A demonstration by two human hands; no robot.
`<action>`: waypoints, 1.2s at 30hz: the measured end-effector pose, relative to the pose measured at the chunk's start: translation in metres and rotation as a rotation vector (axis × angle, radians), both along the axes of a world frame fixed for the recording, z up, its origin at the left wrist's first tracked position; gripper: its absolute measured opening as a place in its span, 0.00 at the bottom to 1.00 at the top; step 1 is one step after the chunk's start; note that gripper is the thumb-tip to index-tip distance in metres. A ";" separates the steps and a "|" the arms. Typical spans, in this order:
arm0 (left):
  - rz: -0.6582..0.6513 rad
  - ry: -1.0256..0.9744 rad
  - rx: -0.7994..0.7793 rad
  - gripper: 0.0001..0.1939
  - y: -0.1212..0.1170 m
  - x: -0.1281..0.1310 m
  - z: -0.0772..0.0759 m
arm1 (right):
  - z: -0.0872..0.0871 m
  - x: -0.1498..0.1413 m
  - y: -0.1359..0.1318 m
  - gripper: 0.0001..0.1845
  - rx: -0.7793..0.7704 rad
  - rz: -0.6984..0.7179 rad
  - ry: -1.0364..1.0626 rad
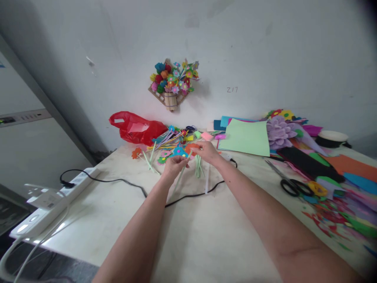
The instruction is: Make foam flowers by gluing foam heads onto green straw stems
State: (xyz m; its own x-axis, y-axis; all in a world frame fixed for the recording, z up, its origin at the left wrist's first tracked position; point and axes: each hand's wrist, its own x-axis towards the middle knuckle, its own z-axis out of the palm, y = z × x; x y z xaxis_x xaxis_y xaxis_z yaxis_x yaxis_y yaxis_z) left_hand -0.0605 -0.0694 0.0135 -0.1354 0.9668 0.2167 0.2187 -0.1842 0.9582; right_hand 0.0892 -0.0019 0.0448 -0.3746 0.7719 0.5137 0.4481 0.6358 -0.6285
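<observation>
My left hand (174, 167) is closed in a pinch on a pale green stem (180, 177) that slants down toward the table. My right hand (207, 152) pinches at the stem's upper end, where an orange flower cutout (191, 148) shows beside the fingertips. Just behind my hands lie blue flower cutouts (178, 151) and a pink flower (165, 154). A bunch of pale green strips (199, 169) rests below my right hand, beside a whitish translucent stick (206, 182). More green strips (149, 162) lie left of my left hand, near another orange flower (136, 153).
A black cord (188, 196) crosses the table from a white power strip (59, 200). At the back are a red plastic bag (137, 127) and light green sheets (249, 135). Scissors (290, 184), a black phone-like slab (309, 163) and colored scraps (332, 216) lie right.
</observation>
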 end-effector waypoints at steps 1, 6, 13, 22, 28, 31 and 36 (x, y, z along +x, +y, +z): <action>-0.007 0.002 -0.002 0.16 0.000 0.000 0.000 | 0.000 0.000 0.000 0.12 0.010 -0.016 -0.011; -0.020 0.054 -0.020 0.16 0.000 -0.001 -0.003 | 0.000 0.000 0.002 0.12 0.034 -0.111 -0.031; 0.030 0.136 -0.064 0.15 0.001 -0.002 -0.003 | -0.007 0.002 0.006 0.12 -0.073 -0.034 0.090; 0.182 -0.002 -0.039 0.15 0.005 -0.009 -0.006 | -0.015 0.001 0.019 0.11 -0.202 -0.116 0.497; 0.219 -0.179 -0.025 0.13 0.004 -0.007 -0.003 | -0.015 -0.004 0.011 0.10 -0.244 -0.096 0.411; 0.187 -0.201 -0.020 0.13 0.002 -0.005 -0.002 | -0.013 -0.012 0.000 0.13 -0.375 0.025 0.401; 0.108 -0.150 -0.022 0.14 0.002 -0.004 -0.004 | -0.013 -0.017 -0.010 0.14 -0.485 0.158 0.367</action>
